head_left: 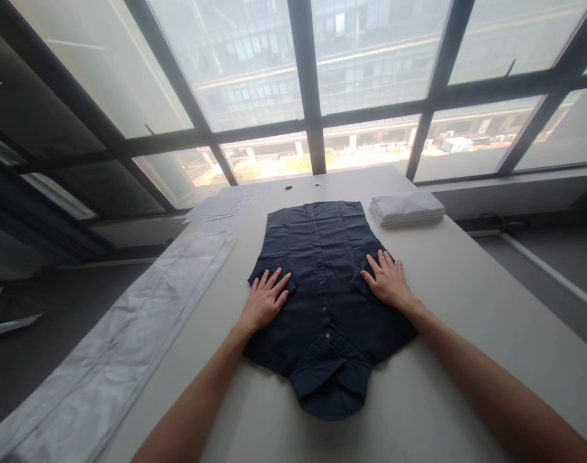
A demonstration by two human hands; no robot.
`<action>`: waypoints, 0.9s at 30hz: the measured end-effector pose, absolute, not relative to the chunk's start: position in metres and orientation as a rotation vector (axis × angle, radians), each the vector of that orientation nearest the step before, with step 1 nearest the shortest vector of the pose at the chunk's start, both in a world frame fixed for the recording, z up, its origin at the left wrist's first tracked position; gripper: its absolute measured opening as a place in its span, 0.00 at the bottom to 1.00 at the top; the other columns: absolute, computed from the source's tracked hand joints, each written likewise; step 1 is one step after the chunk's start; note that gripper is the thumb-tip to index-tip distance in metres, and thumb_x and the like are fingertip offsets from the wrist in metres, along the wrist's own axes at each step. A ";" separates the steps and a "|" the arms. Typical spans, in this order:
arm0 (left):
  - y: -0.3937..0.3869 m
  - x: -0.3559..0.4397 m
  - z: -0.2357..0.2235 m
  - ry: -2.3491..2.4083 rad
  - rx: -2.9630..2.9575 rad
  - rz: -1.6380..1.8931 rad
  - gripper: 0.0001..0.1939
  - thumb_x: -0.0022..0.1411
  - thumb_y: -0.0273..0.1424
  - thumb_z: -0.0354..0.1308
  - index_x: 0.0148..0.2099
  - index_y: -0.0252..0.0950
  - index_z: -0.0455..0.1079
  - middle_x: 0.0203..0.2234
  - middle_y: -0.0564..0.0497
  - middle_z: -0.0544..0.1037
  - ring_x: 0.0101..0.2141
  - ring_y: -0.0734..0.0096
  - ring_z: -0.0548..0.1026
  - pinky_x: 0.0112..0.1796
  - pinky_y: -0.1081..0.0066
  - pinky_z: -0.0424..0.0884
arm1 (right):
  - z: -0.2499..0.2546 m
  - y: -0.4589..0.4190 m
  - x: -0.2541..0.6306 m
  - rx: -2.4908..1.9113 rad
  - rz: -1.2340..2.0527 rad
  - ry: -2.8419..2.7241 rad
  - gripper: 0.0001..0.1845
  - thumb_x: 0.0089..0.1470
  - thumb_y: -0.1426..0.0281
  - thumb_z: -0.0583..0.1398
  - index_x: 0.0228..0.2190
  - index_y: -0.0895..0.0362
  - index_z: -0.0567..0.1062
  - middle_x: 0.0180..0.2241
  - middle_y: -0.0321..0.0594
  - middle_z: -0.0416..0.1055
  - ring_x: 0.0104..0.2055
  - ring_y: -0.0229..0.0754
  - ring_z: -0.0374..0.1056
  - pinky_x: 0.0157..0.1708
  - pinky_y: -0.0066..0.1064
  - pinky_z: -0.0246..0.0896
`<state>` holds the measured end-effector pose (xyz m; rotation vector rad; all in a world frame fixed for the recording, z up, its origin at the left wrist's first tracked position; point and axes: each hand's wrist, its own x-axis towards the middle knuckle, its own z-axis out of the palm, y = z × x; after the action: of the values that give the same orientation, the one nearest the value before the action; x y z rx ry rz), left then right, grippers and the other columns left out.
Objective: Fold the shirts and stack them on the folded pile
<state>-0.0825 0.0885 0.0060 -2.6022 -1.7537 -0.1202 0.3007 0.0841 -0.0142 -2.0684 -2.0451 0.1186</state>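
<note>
Navy shirt [325, 257] | left hand [265, 301] 9 o'clock, right hand [388, 280] 3: grips splayed flat | sliding could crease apparently folded sleeves [359, 283]

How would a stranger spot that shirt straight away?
By the large glass windows is a white table. On it, under the bare left hand and right hand, lies a buttoned navy cloth shirt. Its dark colour distinguishes it from the folded white stack nearby.

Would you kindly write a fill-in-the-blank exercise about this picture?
The part of the dark blue shirt farthest from the windows is its ____.
A row of small round ____ runs down its front.
Of the left hand and right hand, the ____ is nearer the folded white stack.
Missing words: collar; buttons; right.
</note>
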 end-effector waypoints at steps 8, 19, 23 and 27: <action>0.089 -0.083 0.005 -1.761 -2.601 -0.117 0.28 0.74 0.45 0.42 0.73 0.55 0.50 0.72 0.57 0.49 0.70 0.47 0.45 0.65 0.43 0.48 | -0.014 0.084 0.301 -2.061 0.119 -2.042 0.36 0.67 0.51 0.45 0.68 0.55 0.56 0.71 0.55 0.44 0.73 0.56 0.37 0.67 0.60 0.33; 0.090 -0.084 0.004 -1.762 -2.609 -0.132 0.27 0.74 0.45 0.42 0.73 0.55 0.50 0.72 0.57 0.50 0.70 0.47 0.45 0.65 0.43 0.47 | -0.014 0.084 0.301 -2.056 0.128 -2.033 0.35 0.67 0.52 0.46 0.68 0.55 0.57 0.71 0.56 0.44 0.73 0.56 0.37 0.67 0.59 0.34; 0.089 -0.083 0.005 -1.757 -2.609 -0.134 0.27 0.74 0.44 0.42 0.72 0.54 0.51 0.72 0.56 0.50 0.70 0.47 0.46 0.65 0.43 0.48 | -0.015 0.084 0.301 -2.059 0.123 -2.029 0.35 0.67 0.52 0.47 0.68 0.55 0.58 0.71 0.56 0.45 0.73 0.56 0.38 0.67 0.59 0.34; 0.088 -0.083 0.006 -1.754 -2.608 -0.133 0.27 0.74 0.44 0.42 0.72 0.54 0.51 0.72 0.56 0.50 0.70 0.48 0.46 0.65 0.43 0.47 | -0.015 0.084 0.301 -2.058 0.121 -2.024 0.34 0.67 0.52 0.47 0.67 0.55 0.58 0.71 0.55 0.45 0.73 0.56 0.38 0.67 0.58 0.34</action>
<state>-0.0828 0.0882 0.0059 -2.6076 -1.7543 -0.1333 0.3010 0.0842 -0.0145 -2.0580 -2.0243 0.1209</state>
